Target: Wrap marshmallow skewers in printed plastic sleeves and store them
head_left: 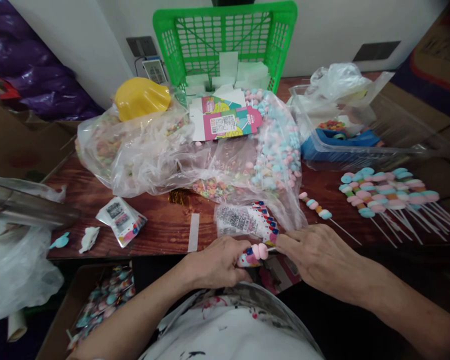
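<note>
In front of my body, my left hand (221, 262) is closed around a small printed wrapper bag (246, 257). Pink candy of a marshmallow skewer (261, 251) sticks out of the bag's right end. The fingertips of my right hand (309, 252) pinch the skewer's white stick. Just beyond my hands, a stack of printed wrapper bags (243, 222) lies near the table edge. One loose marshmallow skewer (315, 205) rests beyond my right hand. Farther right lies a pile of pink and blue marshmallow skewers (390, 192), sticks pointing toward me.
Large clear bags of candy (277, 150) cover the table's middle, with folded printed cartons (225, 120) on top. Behind stands a green basket (225, 10). A clear plastic bin (322, 160) is at right. Another wrapper stack (122, 220) lies left; below is a box of wrapped candies (105, 300).
</note>
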`<state>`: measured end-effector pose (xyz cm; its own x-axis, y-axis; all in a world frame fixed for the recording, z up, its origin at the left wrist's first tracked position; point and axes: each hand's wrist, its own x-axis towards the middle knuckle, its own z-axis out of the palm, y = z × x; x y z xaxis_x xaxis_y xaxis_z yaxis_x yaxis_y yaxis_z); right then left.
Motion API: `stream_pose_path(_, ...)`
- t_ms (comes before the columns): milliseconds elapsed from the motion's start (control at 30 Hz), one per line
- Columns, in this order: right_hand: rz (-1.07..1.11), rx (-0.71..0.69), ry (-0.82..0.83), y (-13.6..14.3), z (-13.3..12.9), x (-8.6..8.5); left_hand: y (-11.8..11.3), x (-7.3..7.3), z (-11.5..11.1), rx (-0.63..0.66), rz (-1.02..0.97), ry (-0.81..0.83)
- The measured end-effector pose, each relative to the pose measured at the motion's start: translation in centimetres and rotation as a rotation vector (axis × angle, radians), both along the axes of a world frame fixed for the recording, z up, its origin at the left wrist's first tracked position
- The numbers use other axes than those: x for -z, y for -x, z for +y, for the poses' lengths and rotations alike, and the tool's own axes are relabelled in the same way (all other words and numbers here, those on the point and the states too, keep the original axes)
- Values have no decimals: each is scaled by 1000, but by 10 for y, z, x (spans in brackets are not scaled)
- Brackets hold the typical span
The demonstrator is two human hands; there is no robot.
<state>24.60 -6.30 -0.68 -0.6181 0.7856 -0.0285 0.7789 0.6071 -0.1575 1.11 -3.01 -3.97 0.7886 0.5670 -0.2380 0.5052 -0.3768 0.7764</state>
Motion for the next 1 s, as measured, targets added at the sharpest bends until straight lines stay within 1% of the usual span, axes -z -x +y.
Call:
stream_pose_path(67, -2, 3, -27, 1, 0, 2, -1, 1, -2, -22, -22, -18)
stream_pose_path(133, -8, -16, -84, 3, 0, 2, -3, 2, -3, -79, -56, -16)
stream_pose_path(267, 7, -111, -189, 7, -4, -2, -6, 4, -3, -174, -94, 49)
stream_pose_path(400, 19, -200, -217, 16, -5, -2, -11, 6, -1, -181, -163, 123)
stream_pose_path(533, 34, -271, -254, 29, 3, 3, -17, 6, -2, -176, -230, 109)
stream_pose_path(600, 79, -258, -290, 32, 13, 5, -16, 2, -1, -195, -286, 125)
stream_pose_path(700, 169, -165, -414, 29, 30, 1, -9, -4, 5, -227, -387, 210)
stream_pose_path(733, 198, -146, -434, 28, 35, -2, -6, -5, 7, -239, -415, 230)
stream_pose_path(800, 231, -148, -390, 27, 40, -5, -1, -3, 10, -281, -454, 221)
stream_pose_path(900, 208, -193, -267, 35, 39, -3, 0, 4, 7, -390, -494, 105)
stream_pose_path(967, 239, -197, -264, 45, 38, 3, -1, 8, 3, -460, -534, 60)
stream_pose_path(1000, 291, -201, -276, 49, 38, 6, -2, 10, 1, -501, -572, 70)
